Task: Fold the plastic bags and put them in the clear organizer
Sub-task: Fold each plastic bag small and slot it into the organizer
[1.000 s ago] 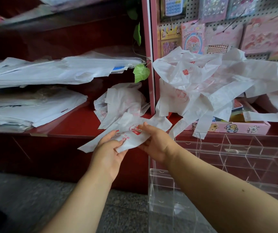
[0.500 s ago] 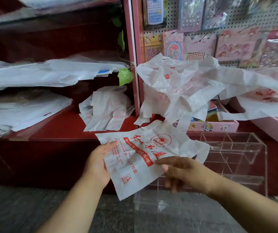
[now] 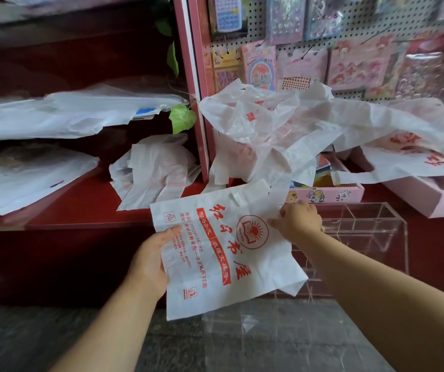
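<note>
Below pegboard (image 3: 349, 47), red shelf (image 3: 86, 208), grey floor (image 3: 41, 339)

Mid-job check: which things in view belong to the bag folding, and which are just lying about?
Job:
- printed bag, held flat by left hand and right hand
- loose bag pile
- crumpled bags on the shelf
- clear organizer, no bags visible in it

Lying about:
- sticker packs on pegboard
- pink boxes
- green leaf
- wrapped stacks
</note>
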The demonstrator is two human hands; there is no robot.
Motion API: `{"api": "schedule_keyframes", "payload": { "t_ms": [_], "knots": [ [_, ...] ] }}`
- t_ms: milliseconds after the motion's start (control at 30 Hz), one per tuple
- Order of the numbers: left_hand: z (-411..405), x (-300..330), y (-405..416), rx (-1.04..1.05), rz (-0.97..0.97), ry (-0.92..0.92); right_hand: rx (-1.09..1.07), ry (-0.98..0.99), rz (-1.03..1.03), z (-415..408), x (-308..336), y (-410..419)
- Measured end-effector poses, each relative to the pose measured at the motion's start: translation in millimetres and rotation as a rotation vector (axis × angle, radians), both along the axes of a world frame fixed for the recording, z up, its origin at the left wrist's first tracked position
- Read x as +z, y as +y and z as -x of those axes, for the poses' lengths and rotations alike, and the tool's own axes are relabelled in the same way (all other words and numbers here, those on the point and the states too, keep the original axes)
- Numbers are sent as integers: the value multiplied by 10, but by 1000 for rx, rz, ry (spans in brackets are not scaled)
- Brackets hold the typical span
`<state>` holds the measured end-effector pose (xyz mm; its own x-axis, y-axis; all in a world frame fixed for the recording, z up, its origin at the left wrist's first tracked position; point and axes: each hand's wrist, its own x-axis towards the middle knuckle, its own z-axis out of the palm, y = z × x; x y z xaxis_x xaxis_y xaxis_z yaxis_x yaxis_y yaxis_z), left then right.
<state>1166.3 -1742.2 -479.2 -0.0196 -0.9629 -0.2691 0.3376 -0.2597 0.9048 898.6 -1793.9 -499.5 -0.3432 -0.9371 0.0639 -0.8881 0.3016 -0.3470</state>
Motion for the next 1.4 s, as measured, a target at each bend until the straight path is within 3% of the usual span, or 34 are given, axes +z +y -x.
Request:
{"api": "schedule_keyframes", "payload": {
  "t_ms": [100, 300, 500, 700, 867, 1033, 1200, 1400],
  "knots": [
    [-60, -13, -37, -12, -27, -16, 22, -210, 142, 55, 69, 15],
    [-116, 10, -91, -86, 72, -174, 64, -835, 288, 275, 450, 378],
    [47, 193, -116, -55, 152, -183, -8, -1070, 508, 610, 550, 686],
    [251, 328, -82, -232, 105, -216, 40, -1287, 577, 692, 530, 795],
    [256, 345, -27, -145, 240, -359, 183, -1231, 419, 851, 552, 825],
    [178, 398, 6, -88, 423, -484, 263, -1036, 440, 902, 617, 912],
    [208, 477, 40, 2, 621, -649, 227, -667, 578, 847, 753, 1053],
    [221, 455, -21, 66, 662, -731, 243, -366, 549, 893, 797, 1062]
  ]
}}
